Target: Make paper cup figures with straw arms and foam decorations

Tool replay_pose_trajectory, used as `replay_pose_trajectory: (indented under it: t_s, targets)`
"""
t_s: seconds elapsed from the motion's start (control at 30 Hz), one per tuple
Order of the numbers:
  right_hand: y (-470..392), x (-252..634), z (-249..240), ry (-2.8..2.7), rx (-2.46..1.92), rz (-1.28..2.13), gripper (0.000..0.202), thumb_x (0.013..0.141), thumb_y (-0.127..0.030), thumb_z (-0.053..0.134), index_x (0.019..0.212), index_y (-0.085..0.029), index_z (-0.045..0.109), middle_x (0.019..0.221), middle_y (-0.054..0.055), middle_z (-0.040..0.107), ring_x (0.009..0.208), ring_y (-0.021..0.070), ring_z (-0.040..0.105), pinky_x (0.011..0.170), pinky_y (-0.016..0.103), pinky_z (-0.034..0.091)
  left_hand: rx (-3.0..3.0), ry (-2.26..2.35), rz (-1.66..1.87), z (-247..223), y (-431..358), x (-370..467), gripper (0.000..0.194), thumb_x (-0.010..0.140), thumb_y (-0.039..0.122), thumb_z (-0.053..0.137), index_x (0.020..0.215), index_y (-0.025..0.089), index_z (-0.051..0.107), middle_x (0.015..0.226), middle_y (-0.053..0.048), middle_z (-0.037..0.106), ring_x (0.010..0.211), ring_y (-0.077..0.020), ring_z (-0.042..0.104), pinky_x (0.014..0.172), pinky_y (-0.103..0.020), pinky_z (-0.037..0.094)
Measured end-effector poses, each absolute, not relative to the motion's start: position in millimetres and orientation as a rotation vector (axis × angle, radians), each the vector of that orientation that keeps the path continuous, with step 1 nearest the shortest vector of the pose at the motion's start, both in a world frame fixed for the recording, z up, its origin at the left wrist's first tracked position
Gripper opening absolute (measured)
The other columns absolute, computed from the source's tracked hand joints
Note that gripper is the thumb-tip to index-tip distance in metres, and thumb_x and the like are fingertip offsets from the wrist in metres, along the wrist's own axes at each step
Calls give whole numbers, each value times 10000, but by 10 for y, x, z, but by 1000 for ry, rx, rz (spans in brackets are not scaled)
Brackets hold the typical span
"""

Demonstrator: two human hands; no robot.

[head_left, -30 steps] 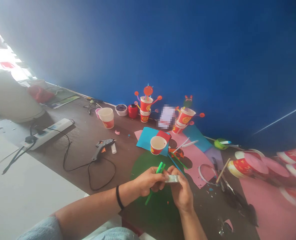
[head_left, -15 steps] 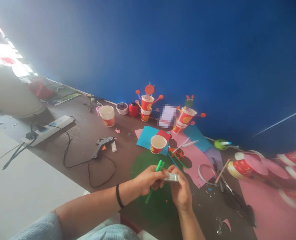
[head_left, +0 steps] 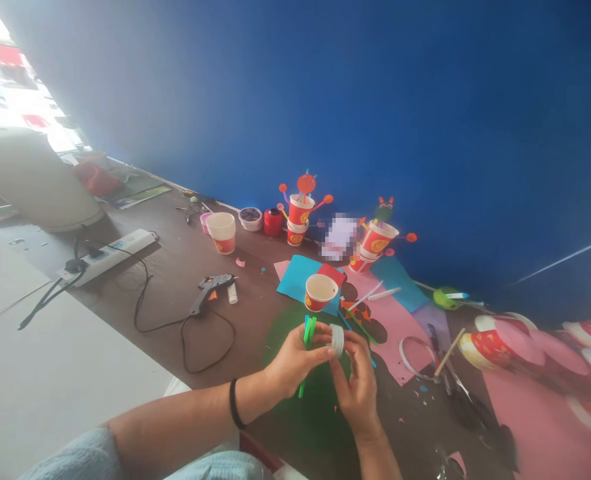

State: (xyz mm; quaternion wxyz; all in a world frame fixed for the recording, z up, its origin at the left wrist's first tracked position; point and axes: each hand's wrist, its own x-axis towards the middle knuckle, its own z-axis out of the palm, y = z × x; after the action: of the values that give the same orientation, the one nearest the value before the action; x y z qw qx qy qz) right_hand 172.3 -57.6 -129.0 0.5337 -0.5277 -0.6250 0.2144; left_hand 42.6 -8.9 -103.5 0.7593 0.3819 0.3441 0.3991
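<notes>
My left hand (head_left: 291,360) is closed around a few green straws (head_left: 309,332) that stand upright in its grip, a blue tip among them. A small roll of clear tape (head_left: 337,339) sits between both hands. My right hand (head_left: 358,377) pinches the roll from its right side, while my left thumb touches its lower edge. Just beyond the hands stands a paper cup (head_left: 321,292), white inside and red outside, on blue paper (head_left: 291,279). Below them lies a round dark green sheet (head_left: 302,427).
A glue gun (head_left: 209,288), a glue stick (head_left: 232,293) and a power strip (head_left: 112,255) lie left. Cup figures (head_left: 301,210) and stacked cups (head_left: 222,232) stand behind. Pink paper (head_left: 390,347), a tape ring (head_left: 409,367) and scissors (head_left: 468,390) lie right.
The tape roll has turned from edge-on to more upright between my fingers. The straws have tilted closer to vertical, and the view has shifted slightly left.
</notes>
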Motion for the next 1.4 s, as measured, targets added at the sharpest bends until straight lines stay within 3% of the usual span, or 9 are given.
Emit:
replay_pose_trajectory:
  t_s: [0.07, 0.17, 0.27, 0.5, 0.87, 1.4]
  targets:
    - [-572, 1701, -1296, -1512, -1261, 454, 202, 832, -235, 531, 1032, -206, 532, 1114, 113, 513, 1073, 270, 492, 903, 464, 412, 883, 757, 909, -1032, -91, 425, 358, 638, 249, 763, 895, 140, 540, 853, -48, 660, 746, -123, 609, 632, -186, 460]
    - [-586, 1689, -1335, -1470, -1287, 414, 286, 828, -233, 536, 1108, -190, 492, 1134, 127, 527, 1078, 271, 506, 907, 473, 418, 1044, 814, 946, -1030, -77, 413, 272, 659, 219, 729, 845, 148, 545, 853, -54, 667, 857, -183, 625, 767, -267, 482]
    - [-592, 1708, -1388, -1394, -1328, 308, 337, 844, -219, 533, 1172, -189, 461, 1109, 125, 551, 1052, 257, 528, 883, 456, 440, 1282, 969, 945, -1039, -61, 381, 198, 672, 196, 693, 834, 153, 588, 848, -43, 668, 839, -185, 622, 761, -261, 472]
    - [-565, 1749, -1387, -1533, -1382, 173, 190, 869, -175, 522, 1056, -205, 534, 913, 71, 599, 847, 195, 578, 753, 356, 483, 1758, 1129, 832, -1027, -48, 294, 144, 731, 230, 630, 864, 178, 645, 779, 4, 671, 677, -136, 576, 664, -212, 420]
    - [-594, 1739, -1387, -1526, -1456, 174, 57, 889, -210, 494, 894, -206, 551, 819, 48, 621, 767, 180, 603, 702, 306, 481, 1921, 1086, 720, -988, -37, 260, 153, 781, 224, 574, 912, 205, 652, 803, -26, 683, 720, -168, 617, 664, -215, 399]
    - [-604, 1745, -1396, -1478, -1541, 210, 125, 892, -287, 506, 955, -197, 564, 833, 56, 660, 732, 176, 629, 658, 276, 489, 2085, 1054, 659, -1025, -8, 213, 204, 805, 204, 538, 985, 218, 631, 882, -53, 698, 810, -203, 659, 706, -231, 435]
